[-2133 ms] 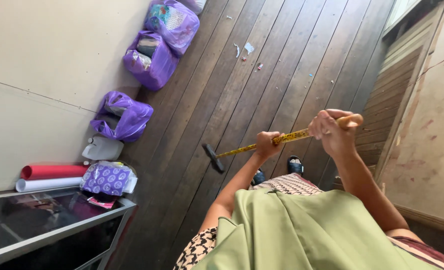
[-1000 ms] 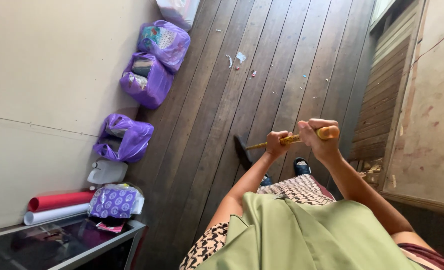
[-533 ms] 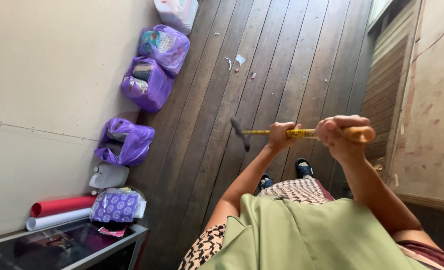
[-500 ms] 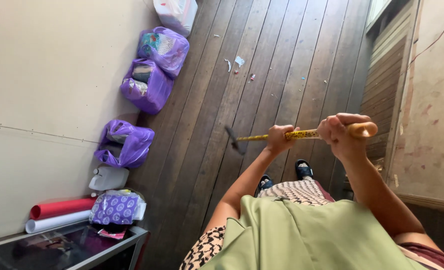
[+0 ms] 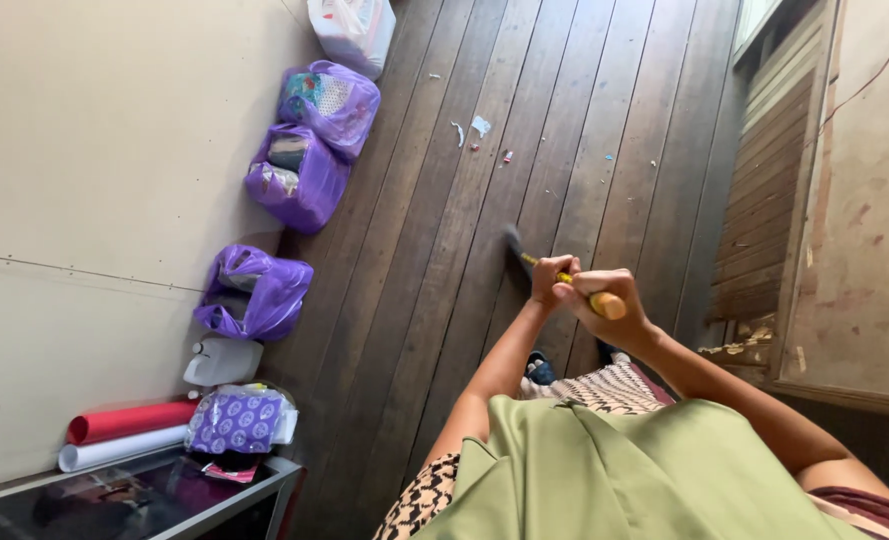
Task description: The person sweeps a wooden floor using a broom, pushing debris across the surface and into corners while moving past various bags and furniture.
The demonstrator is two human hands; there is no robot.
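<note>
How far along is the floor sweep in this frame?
Done: cannot tell; the dark plank floor near the feet shows no scraps. In hand: left hand and right hand both grip the yellow broom handle, its dark head low over the boards. Left: paper scraps lie further ahead, near the purple bags.
</note>
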